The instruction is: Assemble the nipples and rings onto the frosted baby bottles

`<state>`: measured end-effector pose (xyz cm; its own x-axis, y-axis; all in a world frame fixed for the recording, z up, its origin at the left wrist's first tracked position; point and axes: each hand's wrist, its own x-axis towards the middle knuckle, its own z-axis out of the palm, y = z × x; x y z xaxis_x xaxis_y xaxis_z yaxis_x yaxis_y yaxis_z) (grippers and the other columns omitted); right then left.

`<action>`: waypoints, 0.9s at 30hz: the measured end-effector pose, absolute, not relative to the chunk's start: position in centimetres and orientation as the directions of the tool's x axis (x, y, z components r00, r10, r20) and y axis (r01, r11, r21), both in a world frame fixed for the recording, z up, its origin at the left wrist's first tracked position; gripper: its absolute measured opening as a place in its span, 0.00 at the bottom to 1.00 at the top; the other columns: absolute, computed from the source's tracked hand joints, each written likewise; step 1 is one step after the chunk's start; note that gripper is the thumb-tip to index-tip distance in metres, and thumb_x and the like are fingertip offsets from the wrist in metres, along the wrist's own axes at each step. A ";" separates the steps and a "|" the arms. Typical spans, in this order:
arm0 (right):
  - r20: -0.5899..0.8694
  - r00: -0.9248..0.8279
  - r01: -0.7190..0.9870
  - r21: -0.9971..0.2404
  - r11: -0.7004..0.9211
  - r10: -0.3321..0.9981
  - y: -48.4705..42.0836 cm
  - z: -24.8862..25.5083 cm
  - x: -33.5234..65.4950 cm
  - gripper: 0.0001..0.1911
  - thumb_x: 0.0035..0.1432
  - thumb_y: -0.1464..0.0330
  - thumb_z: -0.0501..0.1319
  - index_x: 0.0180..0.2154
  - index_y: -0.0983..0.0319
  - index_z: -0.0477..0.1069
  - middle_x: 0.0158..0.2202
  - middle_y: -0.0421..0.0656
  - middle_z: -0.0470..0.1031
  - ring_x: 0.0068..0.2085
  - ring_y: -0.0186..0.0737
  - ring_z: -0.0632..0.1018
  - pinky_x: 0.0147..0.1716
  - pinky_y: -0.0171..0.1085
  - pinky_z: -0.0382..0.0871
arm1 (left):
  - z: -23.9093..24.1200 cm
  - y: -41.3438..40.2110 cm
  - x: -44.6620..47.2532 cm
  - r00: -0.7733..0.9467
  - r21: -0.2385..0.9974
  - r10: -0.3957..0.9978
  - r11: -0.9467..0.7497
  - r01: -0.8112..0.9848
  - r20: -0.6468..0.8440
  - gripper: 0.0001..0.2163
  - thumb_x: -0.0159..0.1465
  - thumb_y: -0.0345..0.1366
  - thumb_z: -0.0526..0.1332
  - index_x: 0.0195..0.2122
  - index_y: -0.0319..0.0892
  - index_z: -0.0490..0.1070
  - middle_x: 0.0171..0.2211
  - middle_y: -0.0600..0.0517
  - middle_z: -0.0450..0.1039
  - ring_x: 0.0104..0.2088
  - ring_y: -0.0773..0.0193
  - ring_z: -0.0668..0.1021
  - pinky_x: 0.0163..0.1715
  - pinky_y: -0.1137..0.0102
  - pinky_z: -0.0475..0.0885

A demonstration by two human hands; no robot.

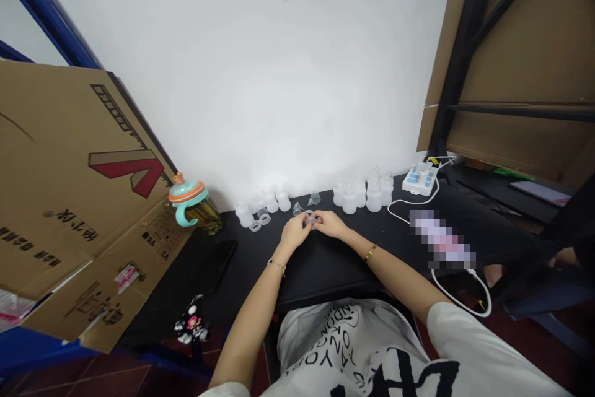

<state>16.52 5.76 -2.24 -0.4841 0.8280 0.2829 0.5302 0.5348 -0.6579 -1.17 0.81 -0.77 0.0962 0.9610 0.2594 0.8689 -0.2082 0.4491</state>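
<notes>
Plastic piece [313, 220], one, in two hands [295, 231] [331, 224].

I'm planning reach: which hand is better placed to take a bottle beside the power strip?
Probably the right hand: it lies nearer those bottles than the left hand. Both hold a small clear piece, though.

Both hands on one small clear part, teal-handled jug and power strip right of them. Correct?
Not the teal-handled jug: the head view shows it on the left. The rest stands: left hand and right hand on one small clear part, power strip right of them.
</notes>
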 end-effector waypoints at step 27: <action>0.260 -0.470 0.562 -0.649 0.513 0.844 6.1 -2.6 16.3 0.11 0.58 0.72 0.66 0.44 0.61 0.81 0.28 0.37 0.76 0.30 0.35 0.74 0.31 0.32 0.59 | -1.2 1.2 -1.4 0.103 0.455 0.967 -0.203 0.867 0.234 0.09 0.71 0.40 0.60 0.46 0.46 0.76 0.41 0.49 0.82 0.38 0.59 0.81 0.37 0.70 0.67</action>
<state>16.28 6.05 -2.62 -0.4696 0.8438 0.2598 0.5617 0.5126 -0.6495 -1.37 1.16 -1.25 0.1034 0.9668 0.2337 0.8671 -0.2028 0.4551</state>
